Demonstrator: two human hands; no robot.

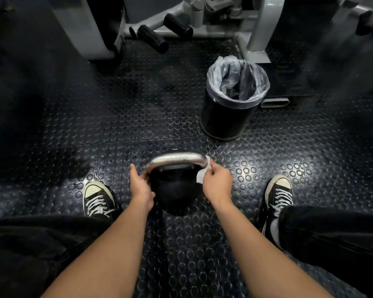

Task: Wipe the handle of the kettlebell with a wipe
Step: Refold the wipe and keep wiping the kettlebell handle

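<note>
A black kettlebell (pixel 174 190) stands on the studded rubber floor between my feet. Its shiny silver handle (pixel 174 161) arches over the top. My left hand (pixel 140 183) grips the left leg of the handle where it meets the black body. At the handle's right bend, my right hand (pixel 216 182) pinches a small white wipe (pixel 202 174) and presses it against the metal. The wipe hangs down beside the handle's right leg.
A black bin (pixel 226 117) lined with a clear bag stands just beyond the kettlebell, to the right. Grey gym machine frames (pixel 261 24) and black foam rollers (pixel 153 38) sit at the back. My two sneakers (pixel 98 198) flank the kettlebell.
</note>
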